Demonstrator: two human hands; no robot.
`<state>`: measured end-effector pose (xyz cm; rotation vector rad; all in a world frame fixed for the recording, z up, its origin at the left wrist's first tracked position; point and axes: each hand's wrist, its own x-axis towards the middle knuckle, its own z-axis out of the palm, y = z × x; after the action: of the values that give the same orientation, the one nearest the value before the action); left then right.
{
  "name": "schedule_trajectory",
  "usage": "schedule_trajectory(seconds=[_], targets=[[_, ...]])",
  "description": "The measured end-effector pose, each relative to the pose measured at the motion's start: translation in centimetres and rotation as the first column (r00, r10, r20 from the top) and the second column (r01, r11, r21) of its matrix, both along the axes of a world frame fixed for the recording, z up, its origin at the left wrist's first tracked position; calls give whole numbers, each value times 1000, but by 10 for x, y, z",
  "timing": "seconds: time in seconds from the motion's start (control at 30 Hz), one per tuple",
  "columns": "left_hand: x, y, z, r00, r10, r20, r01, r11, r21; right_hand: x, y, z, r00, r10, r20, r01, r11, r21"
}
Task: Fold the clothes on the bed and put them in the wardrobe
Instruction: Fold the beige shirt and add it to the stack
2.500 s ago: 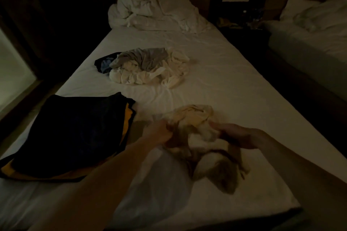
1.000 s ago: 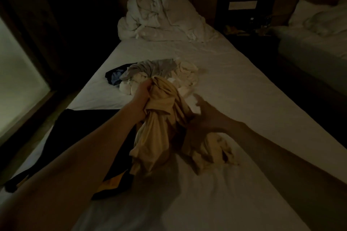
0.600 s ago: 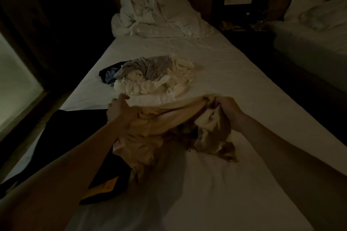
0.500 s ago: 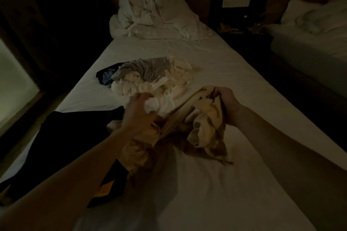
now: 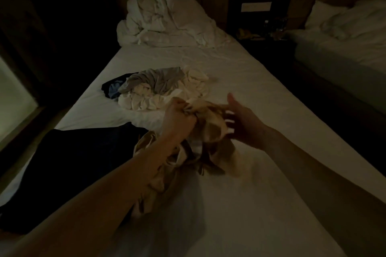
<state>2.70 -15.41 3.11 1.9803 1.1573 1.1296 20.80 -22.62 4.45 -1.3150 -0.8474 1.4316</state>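
Clothes are seen in three lots on the bed (image 5: pixel 261 94). A beige garment (image 5: pixel 211 129) is held bunched above the middle of the bed, its lower part trailing down onto the sheet toward the near edge. A loose heap of unfolded clothes (image 5: pixel 165 87), grey, cream and dark blue, is left further up the middle. A dark folded stack (image 5: pixel 83 165) is laid along the left edge.

Grip state: the left hand (image 5: pixel 177 121) is closed in a fist around the upper bunch of the beige garment. The right hand (image 5: pixel 242 119) is held open beside it, fingers spread; whether the fingertips touch the cloth cannot be told in this dim light.

Step in hand, as judged: the beige garment is being untangled so that a hem or corner can be found before folding. Nothing of the wardrobe is visible.

Next move, as judged: a second edge must be caught by the right hand, the cloth pulled out to full width and laid flat on the bare sheet near the right edge, clear of the folded stack. A crumpled duvet (image 5: pixel 165 23) is piled at the head of the bed.
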Motion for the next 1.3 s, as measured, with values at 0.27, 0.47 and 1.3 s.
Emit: schedule_trajectory(seconds=[0.27, 0.47, 1.3], targets=[[-21, 8, 23, 959, 257, 121, -181, 882, -435, -15, -6, -23, 841, -9, 540, -86, 985, 151], [-46, 6, 33, 995, 66, 76, 3, 730, -683, -1, 4, 4, 786, -191, 589, 48, 967, 250], [-80, -1, 29, 961, 71, 269, 111, 788, -605, -67, -42, -59, 460, 196, 866, -274, 959, -72]])
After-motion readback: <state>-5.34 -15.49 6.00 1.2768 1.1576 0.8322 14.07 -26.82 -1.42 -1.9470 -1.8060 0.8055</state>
